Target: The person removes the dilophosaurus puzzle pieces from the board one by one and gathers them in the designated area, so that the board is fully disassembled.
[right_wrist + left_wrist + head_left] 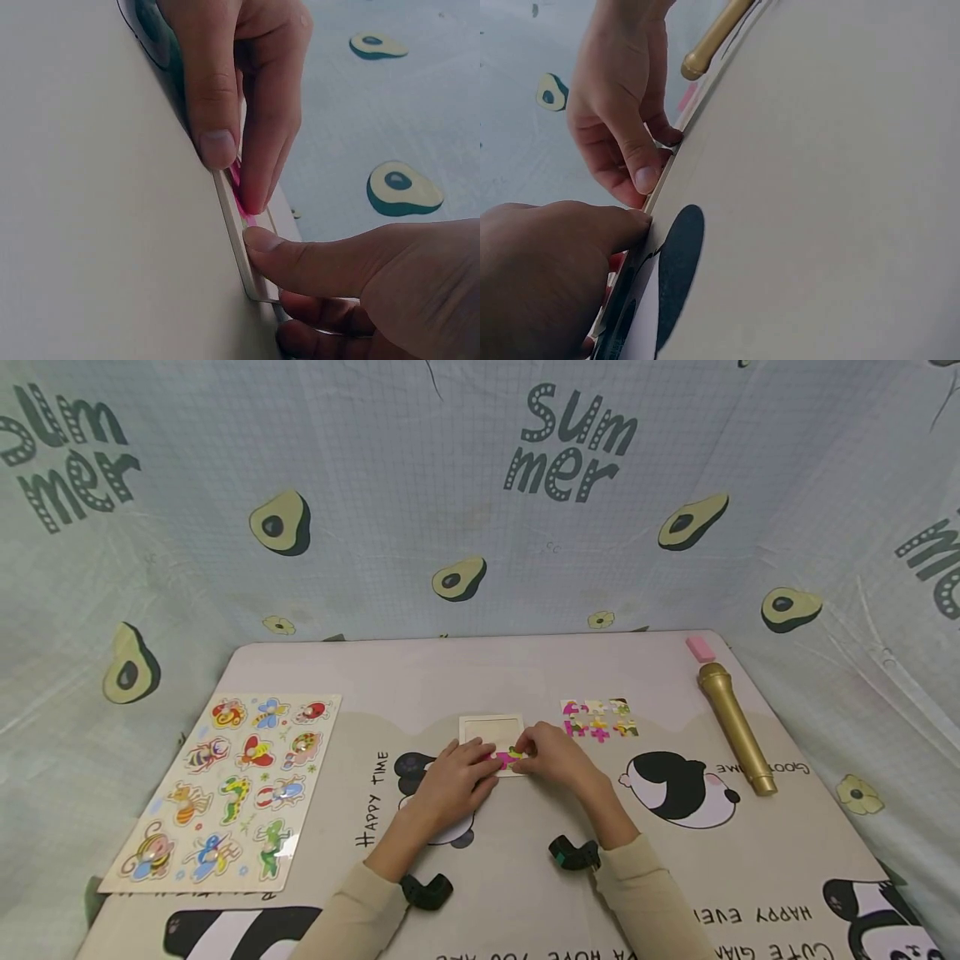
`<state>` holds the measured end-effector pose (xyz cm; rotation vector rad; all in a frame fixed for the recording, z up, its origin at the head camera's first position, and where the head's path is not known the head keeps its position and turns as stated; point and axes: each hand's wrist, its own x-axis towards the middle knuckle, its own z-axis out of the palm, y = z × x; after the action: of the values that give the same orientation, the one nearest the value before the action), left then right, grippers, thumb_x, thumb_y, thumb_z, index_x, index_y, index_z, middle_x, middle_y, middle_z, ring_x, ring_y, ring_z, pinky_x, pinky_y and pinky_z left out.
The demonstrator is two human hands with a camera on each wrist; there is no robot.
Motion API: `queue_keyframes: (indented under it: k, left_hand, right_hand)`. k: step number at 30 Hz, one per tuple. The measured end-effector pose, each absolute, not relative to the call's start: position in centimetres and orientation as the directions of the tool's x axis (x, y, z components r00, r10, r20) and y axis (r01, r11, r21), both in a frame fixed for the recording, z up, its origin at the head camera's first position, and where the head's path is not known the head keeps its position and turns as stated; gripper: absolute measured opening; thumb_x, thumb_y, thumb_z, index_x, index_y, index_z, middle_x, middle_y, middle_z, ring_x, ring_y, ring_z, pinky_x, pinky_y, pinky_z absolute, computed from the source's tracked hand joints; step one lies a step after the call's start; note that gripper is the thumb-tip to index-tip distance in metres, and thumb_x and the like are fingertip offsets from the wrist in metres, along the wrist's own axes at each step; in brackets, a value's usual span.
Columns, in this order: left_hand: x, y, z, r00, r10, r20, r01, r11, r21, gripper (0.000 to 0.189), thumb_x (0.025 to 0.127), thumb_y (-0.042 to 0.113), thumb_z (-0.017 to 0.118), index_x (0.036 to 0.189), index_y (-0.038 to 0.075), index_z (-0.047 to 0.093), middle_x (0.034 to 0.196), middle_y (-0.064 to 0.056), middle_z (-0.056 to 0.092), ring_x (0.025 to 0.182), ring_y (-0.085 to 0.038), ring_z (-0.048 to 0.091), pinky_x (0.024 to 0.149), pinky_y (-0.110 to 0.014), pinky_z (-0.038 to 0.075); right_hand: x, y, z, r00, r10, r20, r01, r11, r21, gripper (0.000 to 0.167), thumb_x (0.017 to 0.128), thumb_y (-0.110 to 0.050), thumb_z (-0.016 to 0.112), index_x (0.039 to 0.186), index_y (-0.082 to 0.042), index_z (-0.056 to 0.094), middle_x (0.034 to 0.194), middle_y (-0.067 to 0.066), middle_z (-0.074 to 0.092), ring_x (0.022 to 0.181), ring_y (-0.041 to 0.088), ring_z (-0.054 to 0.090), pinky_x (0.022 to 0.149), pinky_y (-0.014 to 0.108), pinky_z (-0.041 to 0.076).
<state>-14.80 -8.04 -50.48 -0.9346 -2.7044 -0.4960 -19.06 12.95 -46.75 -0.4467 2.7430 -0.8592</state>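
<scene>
A small pale puzzle frame [491,718] lies mid-table, with pink and green jigsaw pieces [507,760] in its near part. My left hand [456,781] holds the frame at its left side, thumb at the near edge. In the right wrist view, a left fingertip touches the pink piece [238,196]. At the frame's right side, my right hand [558,758] pinches a green-edged puzzle piece with bent fingers; its thumb [266,241] lies over the piece, which is mostly hidden. Right of the frame, several loose jigsaw pieces [598,720] lie in rows.
On the left lies a large sheet of cartoon insects [251,793]. At the right are a gold microphone-shaped tube [735,727] and a pink block [700,649]. The printed table cover [405,677] meets an avocado-patterned curtain [360,577] at the back.
</scene>
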Motion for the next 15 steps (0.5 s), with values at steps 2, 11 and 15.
queue_keyframes:
  k: [2,11,15]
  left_hand:
    - [-14.82,-8.02,-50.53,-0.765,0.549,0.335,0.633,0.738,0.235,0.032,0.097,0.030,0.064,0.125,0.016,0.072,0.136,-0.006,0.065,0.134,-0.028,0.057,0.112,-0.056,0.043]
    - [-14.88,-8.06,-50.68,-0.760,0.545,0.355,0.636,0.736,0.231,0.031,0.097,0.030,0.065,0.123,0.016,0.073,0.134,-0.006,0.066,0.132,-0.028,0.058,0.111,-0.056,0.044]
    - [-14.87,-8.06,-50.67,-0.757,0.547,0.357,0.638,0.735,0.228,0.031,0.097,0.030,0.064,0.124,0.016,0.073,0.134,-0.006,0.066,0.132,-0.028,0.058,0.111,-0.056,0.044]
  right_hand:
    - [-19.09,12.94,-46.80,-0.925,-0.356,-0.133,-0.215,0.779,-0.589,0.024,0.081,-0.019,0.083,0.095,-0.005,0.070,0.085,0.004,0.060,0.077,0.015,0.053,0.070,0.027,0.047]
    - [-19.07,13.00,-46.77,-0.924,-0.353,-0.148,-0.195,0.767,-0.611,0.026,0.082,-0.016,0.082,0.098,-0.003,0.066,0.085,0.006,0.057,0.078,0.016,0.051,0.071,0.028,0.046]
    - [-19.01,12.99,-46.65,-0.925,-0.350,-0.148,-0.187,0.758,-0.625,0.027,0.082,-0.015,0.083,0.098,-0.003,0.065,0.086,0.006,0.058,0.079,0.016,0.052,0.071,0.028,0.046]
